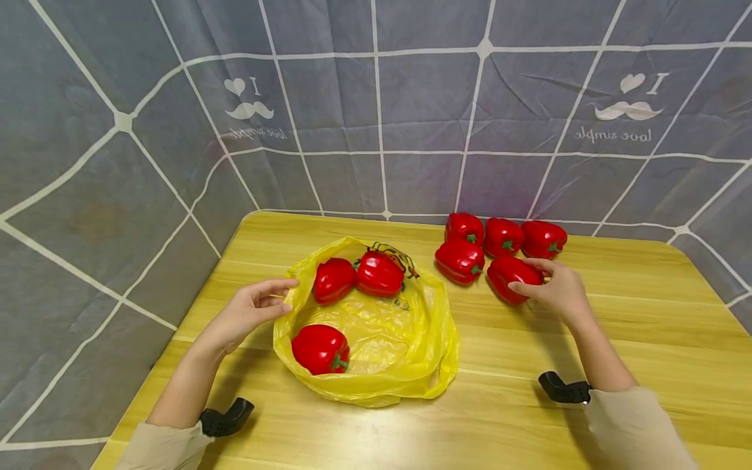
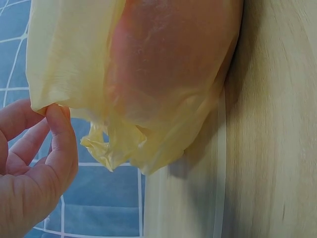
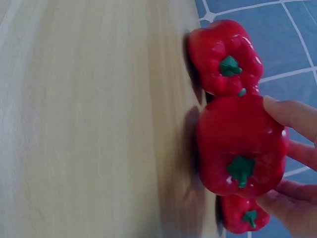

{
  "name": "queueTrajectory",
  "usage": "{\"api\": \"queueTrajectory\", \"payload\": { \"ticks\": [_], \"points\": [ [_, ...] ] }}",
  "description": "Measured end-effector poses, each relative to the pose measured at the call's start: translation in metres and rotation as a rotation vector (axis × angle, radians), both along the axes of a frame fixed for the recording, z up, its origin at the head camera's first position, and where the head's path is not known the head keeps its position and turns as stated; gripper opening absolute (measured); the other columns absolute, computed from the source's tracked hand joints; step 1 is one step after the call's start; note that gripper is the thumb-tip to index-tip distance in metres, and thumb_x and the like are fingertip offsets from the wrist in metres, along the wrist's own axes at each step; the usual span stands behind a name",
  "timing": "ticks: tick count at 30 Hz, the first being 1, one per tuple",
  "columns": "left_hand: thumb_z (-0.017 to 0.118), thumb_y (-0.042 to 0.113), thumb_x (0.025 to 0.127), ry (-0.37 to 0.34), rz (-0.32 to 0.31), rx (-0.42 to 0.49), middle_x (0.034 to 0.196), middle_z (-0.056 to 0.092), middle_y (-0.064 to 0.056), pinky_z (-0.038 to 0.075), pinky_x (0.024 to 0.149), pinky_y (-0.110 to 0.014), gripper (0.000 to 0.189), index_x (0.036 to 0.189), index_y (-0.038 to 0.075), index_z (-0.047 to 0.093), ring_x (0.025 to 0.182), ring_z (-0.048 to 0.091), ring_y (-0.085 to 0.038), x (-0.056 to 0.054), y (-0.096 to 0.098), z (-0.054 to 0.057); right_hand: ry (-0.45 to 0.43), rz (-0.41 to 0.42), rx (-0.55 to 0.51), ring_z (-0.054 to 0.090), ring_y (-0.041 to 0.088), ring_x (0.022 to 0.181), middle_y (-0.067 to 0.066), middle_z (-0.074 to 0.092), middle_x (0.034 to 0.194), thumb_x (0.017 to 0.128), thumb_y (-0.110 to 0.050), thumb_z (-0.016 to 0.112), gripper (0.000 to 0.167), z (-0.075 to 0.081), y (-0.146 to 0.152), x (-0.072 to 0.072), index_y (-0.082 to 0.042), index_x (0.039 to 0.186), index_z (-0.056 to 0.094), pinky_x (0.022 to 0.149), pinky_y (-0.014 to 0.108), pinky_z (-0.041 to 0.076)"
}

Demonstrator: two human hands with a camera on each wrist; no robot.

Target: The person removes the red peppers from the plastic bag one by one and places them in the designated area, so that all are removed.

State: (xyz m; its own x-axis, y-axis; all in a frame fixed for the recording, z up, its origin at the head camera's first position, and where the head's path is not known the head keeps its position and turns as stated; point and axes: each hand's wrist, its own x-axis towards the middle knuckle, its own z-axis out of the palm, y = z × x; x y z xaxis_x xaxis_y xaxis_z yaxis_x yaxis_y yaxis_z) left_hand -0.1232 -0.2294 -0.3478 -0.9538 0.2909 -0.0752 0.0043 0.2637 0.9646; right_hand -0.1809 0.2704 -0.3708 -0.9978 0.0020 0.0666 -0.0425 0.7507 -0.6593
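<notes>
Head view: an open, thin yellow plastic bag (image 1: 376,390) on a light wooden table (image 1: 658,326) contains one glossy red bell pepper (image 1: 319,349) at its near left and two matching peppers (image 1: 380,274) side by side at its far end. The left hand (image 1: 247,314) pinches the bag's left rim between thumb and fingertip. Right of the bag, the right hand (image 1: 561,292), thumb and fingers partly spread, grips another red pepper (image 1: 512,281), with four more (image 1: 503,237) clustered beside and behind it.

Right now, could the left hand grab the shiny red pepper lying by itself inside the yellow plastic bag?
Probably yes: the yellow plastic bag gapes open above the shiny red pepper. But the left hand pinches the bag's edge, so it should likely let go first.
</notes>
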Motion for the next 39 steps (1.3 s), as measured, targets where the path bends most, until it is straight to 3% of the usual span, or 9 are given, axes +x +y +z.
{"api": "queueTrajectory", "payload": {
  "ticks": [9,15,19,27,39],
  "points": [
    [0.059,-0.001,0.088,0.006,-0.002,0.006,0.12,0.052,-0.023,0.049,0.077,-0.021,0.046,0.129,-0.013,0.044,0.088,0.057,-0.01,-0.001,0.001,-0.003,0.103,-0.039,0.015,0.051,0.042,0.096,0.031,0.057,0.113,0.076,-0.025,0.077,0.057,-0.006,-0.011,-0.006,0.006,0.12,0.058,0.075,0.047,0.043],
    [0.06,0.001,0.088,0.012,-0.002,0.004,0.116,0.053,-0.016,0.049,0.076,-0.021,0.046,0.129,-0.013,0.044,0.087,0.056,-0.01,0.0,0.0,-0.005,0.111,-0.039,0.021,0.049,0.045,0.102,0.031,0.055,0.116,0.076,-0.023,0.077,0.057,-0.007,-0.016,-0.008,0.008,0.12,0.057,0.085,0.055,0.04],
    [0.06,0.0,0.088,0.022,0.003,-0.001,0.111,0.054,-0.009,0.049,0.076,-0.02,0.045,0.129,-0.013,0.045,0.085,0.055,-0.011,0.0,-0.001,-0.005,0.134,-0.032,0.051,0.05,0.046,0.102,0.031,0.056,0.115,0.076,-0.023,0.077,0.057,-0.006,-0.018,-0.011,0.009,0.119,0.057,0.086,0.056,0.039],
    [0.059,-0.001,0.088,0.013,0.004,0.002,0.119,0.052,-0.022,0.048,0.077,-0.02,0.046,0.129,-0.014,0.044,0.086,0.056,-0.01,0.001,-0.001,-0.004,0.185,-0.016,0.104,0.052,0.048,0.098,0.031,0.059,0.109,0.073,-0.022,0.08,0.054,-0.005,-0.023,-0.012,0.009,0.113,0.061,0.083,0.056,0.04],
    [0.059,-0.001,0.088,0.007,0.01,-0.004,0.116,0.053,-0.018,0.049,0.076,-0.02,0.045,0.129,-0.013,0.045,0.086,0.056,-0.01,0.0,-0.002,-0.003,0.177,0.001,0.094,0.052,0.046,0.098,0.029,0.059,0.111,0.073,-0.022,0.08,0.053,0.003,-0.023,-0.015,0.008,0.113,0.061,0.079,0.055,0.041]
  ]
}}
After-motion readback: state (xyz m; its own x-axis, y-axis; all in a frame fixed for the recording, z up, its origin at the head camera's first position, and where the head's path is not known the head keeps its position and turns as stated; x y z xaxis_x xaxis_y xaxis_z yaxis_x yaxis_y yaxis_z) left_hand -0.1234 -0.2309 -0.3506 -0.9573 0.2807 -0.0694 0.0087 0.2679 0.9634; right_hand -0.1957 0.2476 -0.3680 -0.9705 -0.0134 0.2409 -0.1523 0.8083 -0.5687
